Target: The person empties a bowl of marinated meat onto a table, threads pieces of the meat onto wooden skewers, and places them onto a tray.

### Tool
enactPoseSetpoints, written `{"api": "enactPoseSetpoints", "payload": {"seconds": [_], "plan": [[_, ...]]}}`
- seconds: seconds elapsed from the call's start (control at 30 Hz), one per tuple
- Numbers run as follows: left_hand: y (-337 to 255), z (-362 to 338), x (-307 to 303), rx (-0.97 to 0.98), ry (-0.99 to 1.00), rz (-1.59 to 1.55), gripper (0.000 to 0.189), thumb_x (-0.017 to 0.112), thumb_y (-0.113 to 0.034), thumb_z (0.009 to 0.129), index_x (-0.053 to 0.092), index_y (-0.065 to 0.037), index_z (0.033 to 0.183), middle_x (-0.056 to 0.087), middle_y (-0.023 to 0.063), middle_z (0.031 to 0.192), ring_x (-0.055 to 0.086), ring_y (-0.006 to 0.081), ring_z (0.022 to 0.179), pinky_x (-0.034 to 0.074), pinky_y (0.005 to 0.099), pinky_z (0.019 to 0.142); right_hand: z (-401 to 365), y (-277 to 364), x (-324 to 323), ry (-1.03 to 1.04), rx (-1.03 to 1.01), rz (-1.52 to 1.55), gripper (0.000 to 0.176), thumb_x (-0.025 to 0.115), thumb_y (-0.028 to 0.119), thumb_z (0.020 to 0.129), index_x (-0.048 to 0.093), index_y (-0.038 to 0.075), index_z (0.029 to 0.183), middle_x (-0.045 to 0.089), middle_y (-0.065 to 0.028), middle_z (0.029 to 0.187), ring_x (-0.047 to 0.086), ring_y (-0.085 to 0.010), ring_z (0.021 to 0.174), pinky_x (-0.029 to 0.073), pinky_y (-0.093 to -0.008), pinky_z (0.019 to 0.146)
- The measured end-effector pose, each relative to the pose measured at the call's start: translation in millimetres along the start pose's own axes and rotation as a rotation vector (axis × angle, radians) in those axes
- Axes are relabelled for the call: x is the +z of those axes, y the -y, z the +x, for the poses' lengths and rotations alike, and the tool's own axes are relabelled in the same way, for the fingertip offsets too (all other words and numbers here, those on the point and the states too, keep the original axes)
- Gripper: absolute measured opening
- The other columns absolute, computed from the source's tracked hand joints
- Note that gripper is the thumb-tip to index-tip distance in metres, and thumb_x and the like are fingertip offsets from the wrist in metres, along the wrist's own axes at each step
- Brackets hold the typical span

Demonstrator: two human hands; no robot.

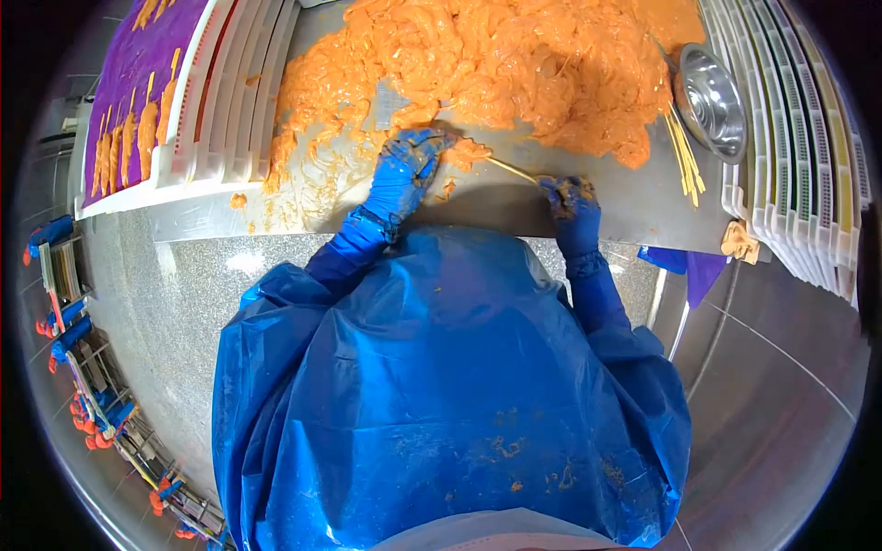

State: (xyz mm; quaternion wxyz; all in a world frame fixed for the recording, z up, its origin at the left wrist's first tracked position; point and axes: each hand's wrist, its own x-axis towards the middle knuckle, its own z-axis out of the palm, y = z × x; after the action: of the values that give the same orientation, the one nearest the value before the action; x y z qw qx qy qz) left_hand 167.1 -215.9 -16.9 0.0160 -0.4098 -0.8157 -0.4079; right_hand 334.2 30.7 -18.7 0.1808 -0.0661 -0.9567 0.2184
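My right hand point(571, 200), in a smeared blue glove, is closed around the rear end of a thin wooden skewer point(514, 171). The skewer points left, and its front part runs into a small orange marinated meat piece point(467, 151). At the other end of that meat, my left hand point(413, 158) has its gloved fingers closed on it; the fingertips are partly hidden by sauce. Both hands are just above the front of a steel table point(496, 207). Behind them spreads a large heap of orange marinated meat point(487, 60).
Loose skewers point(682, 161) lie right of the heap, beside a steel bowl point(712, 103). Stacked white trays point(781, 138) stand at right. At left, more stacked trays point(225, 101) carry filled skewers point(147, 138) on a purple sheet point(124, 69). A beige lump point(740, 241) is at the right table edge.
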Motion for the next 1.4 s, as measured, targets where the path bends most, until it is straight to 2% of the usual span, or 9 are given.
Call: {"api": "enactPoseSetpoints", "payload": {"seconds": [0.53, 0.83, 0.9, 1.03, 1.13, 1.2, 1.23, 1.33, 1.4], "plan": [[30, 13, 19, 0.161, 0.169, 0.038, 0.02, 0.063, -0.008, 0.082, 0.072, -0.016, 0.099, 0.065, 0.0085, 0.11, 0.058, 0.0309, 0.105, 0.047, 0.0418, 0.092, 34, -17, 37, 0.183, -0.241, -0.031, 0.021, 0.058, 0.017, 0.084, 0.071, 0.019, 0.1, 0.064, -0.0075, 0.097, 0.06, -0.0296, 0.086, 0.048, -0.0451, 0.074], [20, 29, 1, 0.014, 0.125, -0.101, 0.033, 0.07, -0.007, 0.076, 0.068, -0.013, 0.108, 0.064, 0.0127, 0.109, 0.058, 0.0338, 0.105, 0.047, 0.0446, 0.091, 11, -62, -12, 0.226, -0.406, -0.263, 0.032, 0.059, 0.006, 0.083, 0.069, 0.019, 0.11, 0.067, -0.0079, 0.103, 0.063, -0.0283, 0.094, 0.05, -0.0405, 0.086], [16, 28, -1, -0.102, 0.224, 0.165, 0.043, 0.069, -0.006, 0.075, 0.063, -0.01, 0.117, 0.063, 0.0165, 0.11, 0.058, 0.0361, 0.104, 0.046, 0.0446, 0.093, 13, -49, -31, 0.051, 0.093, 0.064, 0.023, 0.061, 0.005, 0.087, 0.069, 0.013, 0.107, 0.067, -0.0091, 0.102, 0.063, -0.0258, 0.095, 0.049, -0.0363, 0.088], [-4, 49, -9, -0.257, 0.52, 0.407, 0.044, 0.072, -0.01, 0.073, 0.062, -0.008, 0.116, 0.062, 0.0198, 0.102, 0.06, 0.0384, 0.096, 0.048, 0.0471, 0.087, -10, -55, -11, 0.107, 0.47, 0.471, 0.02, 0.06, 0.018, 0.091, 0.068, 0.006, 0.106, 0.068, -0.0141, 0.1, 0.064, -0.0332, 0.094, 0.05, -0.0394, 0.085], [10, 42, -3, -0.096, 0.554, 0.384, 0.045, 0.073, -0.013, 0.073, 0.061, -0.008, 0.117, 0.062, 0.021, 0.097, 0.061, 0.0391, 0.09, 0.049, 0.0478, 0.08, -14, -38, -11, 0.073, 0.391, 0.349, 0.02, 0.059, 0.018, 0.092, 0.068, 0.006, 0.104, 0.067, -0.0149, 0.103, 0.064, -0.0337, 0.095, 0.05, -0.0403, 0.085], [9, 39, -3, 0.014, 0.338, 0.055, 0.047, 0.071, -0.013, 0.075, 0.059, -0.008, 0.12, 0.061, 0.0216, 0.098, 0.061, 0.0384, 0.089, 0.05, 0.0456, 0.078, -20, -45, 0, 0.061, 0.343, 0.3, 0.02, 0.057, 0.018, 0.093, 0.068, 0.007, 0.105, 0.066, -0.0156, 0.105, 0.063, -0.035, 0.097, 0.049, -0.0421, 0.086], [6, 37, -1, 0.017, 0.326, 0.109, 0.051, 0.068, -0.014, 0.075, 0.058, -0.008, 0.124, 0.061, 0.0177, 0.117, 0.06, 0.0343, 0.109, 0.048, 0.044, 0.09, -22, -50, 8, -0.005, 0.352, 0.316, 0.021, 0.057, 0.018, 0.093, 0.068, 0.007, 0.106, 0.066, -0.0158, 0.105, 0.062, -0.0359, 0.098, 0.049, -0.0431, 0.086], [-43, 44, -25, 0.249, 0.374, 0.563, 0.046, 0.059, -0.012, 0.081, 0.057, -0.012, 0.127, 0.056, 0.0119, 0.129, 0.053, 0.0296, 0.121, 0.042, 0.045, 0.101, -21, -37, 3, -0.144, 0.337, 0.245, 0.022, 0.056, 0.012, 0.092, 0.067, 0.007, 0.112, 0.066, -0.0138, 0.107, 0.061, -0.031, 0.1, 0.047, -0.0393, 0.09], [-8, 18, -18, 0.45, 0.238, 0.504, 0.048, 0.052, -0.011, 0.083, 0.056, -0.017, 0.13, 0.05, 0.0076, 0.137, 0.046, 0.0269, 0.128, 0.036, 0.0464, 0.108, -12, -24, -8, -0.216, 0.295, 0.163, 0.026, 0.056, 0.006, 0.092, 0.066, 0.007, 0.116, 0.066, -0.0117, 0.108, 0.061, -0.0253, 0.102, 0.046, -0.0346, 0.093]]}}
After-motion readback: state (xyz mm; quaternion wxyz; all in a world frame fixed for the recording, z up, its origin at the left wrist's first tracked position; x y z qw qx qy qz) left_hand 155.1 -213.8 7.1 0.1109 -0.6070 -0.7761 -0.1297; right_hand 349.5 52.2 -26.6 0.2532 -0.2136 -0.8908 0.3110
